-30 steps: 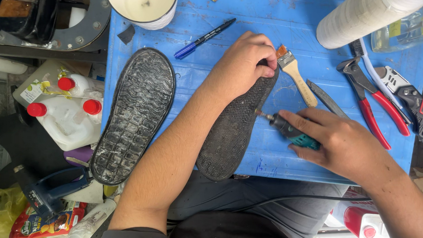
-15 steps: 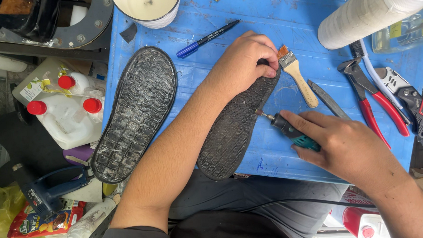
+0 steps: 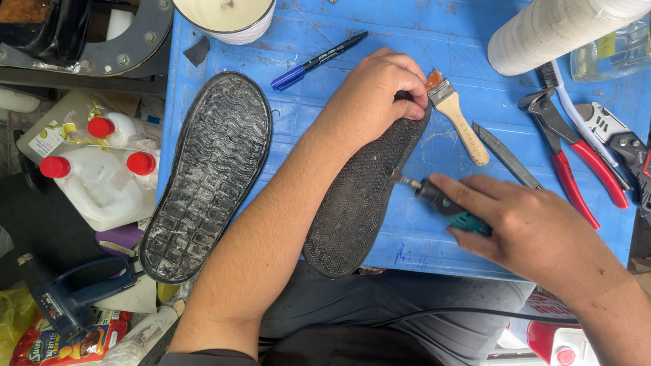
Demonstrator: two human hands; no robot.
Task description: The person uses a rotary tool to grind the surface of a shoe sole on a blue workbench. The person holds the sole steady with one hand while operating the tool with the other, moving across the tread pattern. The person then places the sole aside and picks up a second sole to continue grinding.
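A blue table (image 3: 443, 24) carries the work. The right hand (image 3: 532, 229) grips a small rotary tool (image 3: 443, 200), its tip touching the right edge of a black sole (image 3: 359, 196). The left hand (image 3: 373, 93) pinches that sole's far end. A second sole (image 3: 208, 173) lies left of it; a brush (image 3: 458, 115) and red pliers (image 3: 573, 157) lie right, a pen (image 3: 320, 59) beyond.

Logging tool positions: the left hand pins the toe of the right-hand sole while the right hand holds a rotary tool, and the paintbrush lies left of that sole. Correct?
Not quite. The paintbrush lies right of the sole, as the head view shows. The left hand pins it and the right hand holds the rotary tool.
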